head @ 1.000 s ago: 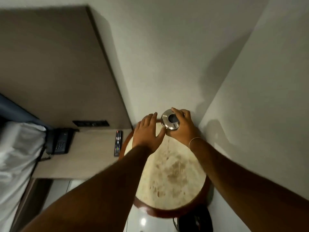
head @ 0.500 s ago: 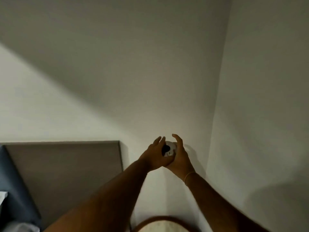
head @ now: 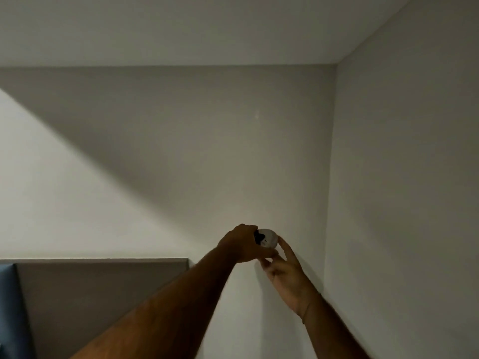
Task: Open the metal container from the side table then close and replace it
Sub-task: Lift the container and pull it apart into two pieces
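Observation:
The small round metal container (head: 268, 238) is held up in front of the wall near the room corner. My left hand (head: 242, 244) wraps over its top and left side, hiding most of it. My right hand (head: 283, 273) sits just below and to the right, fingers spread, with fingertips touching the container's lower right edge. Only the container's pale rounded side and a dark spot near my left fingers show. The side table is out of view.
A grey padded headboard panel (head: 103, 288) fills the lower left, with a blue strip (head: 7, 307) at its left edge. Plain white walls meet in a corner (head: 330, 177) at the right, and the ceiling (head: 207, 27) is above.
The view has tilted upward, so the side table, remote and phone have left the frame. My left hand has closed over the container's top, and my right hand has dropped lower with fingers spread.

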Motion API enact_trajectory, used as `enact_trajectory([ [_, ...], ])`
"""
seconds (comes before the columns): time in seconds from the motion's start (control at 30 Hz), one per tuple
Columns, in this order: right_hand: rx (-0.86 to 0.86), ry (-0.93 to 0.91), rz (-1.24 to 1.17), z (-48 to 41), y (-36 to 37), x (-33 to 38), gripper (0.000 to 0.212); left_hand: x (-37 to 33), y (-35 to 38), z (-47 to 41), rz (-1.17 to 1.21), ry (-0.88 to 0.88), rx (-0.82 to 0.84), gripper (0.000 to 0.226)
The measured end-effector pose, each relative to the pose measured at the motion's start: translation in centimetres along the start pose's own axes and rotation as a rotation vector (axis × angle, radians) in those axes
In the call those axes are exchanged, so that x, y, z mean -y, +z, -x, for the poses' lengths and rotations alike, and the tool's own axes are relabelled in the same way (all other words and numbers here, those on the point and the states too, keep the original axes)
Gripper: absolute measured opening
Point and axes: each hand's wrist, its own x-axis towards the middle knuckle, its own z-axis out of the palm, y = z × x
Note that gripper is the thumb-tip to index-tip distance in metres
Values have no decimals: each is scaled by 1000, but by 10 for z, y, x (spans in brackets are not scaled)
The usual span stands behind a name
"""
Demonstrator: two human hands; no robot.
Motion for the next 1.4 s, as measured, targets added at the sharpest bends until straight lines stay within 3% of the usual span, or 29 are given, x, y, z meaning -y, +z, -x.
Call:
enact_trajectory([
  [0.07,-60,108,-250,0,-5,4,44,-3,-6,0,31,30,-25,105],
  [0.1,-76,175,-309,-1,-4,3,42,-4,-7,0,33,46,-28,108],
  [0.27,-22,236,-493,-10,12,1,73,-14,-1,0,-141,99,68,101],
  [0.53,23,211,-580,-21,25,3,62,-10,5,4,-241,159,3,94],
  [0.83,-43,97,-544,-29,50,20,48,-14,0,-3,-138,165,-207,78],
  [1.13,-127,143,-557,-33,37,14,71,0,-1,-5,128,66,-497,85],
  [1.4,-126,146,-599,-30,16,9,58,36,15,7,-100,77,-734,76],
])
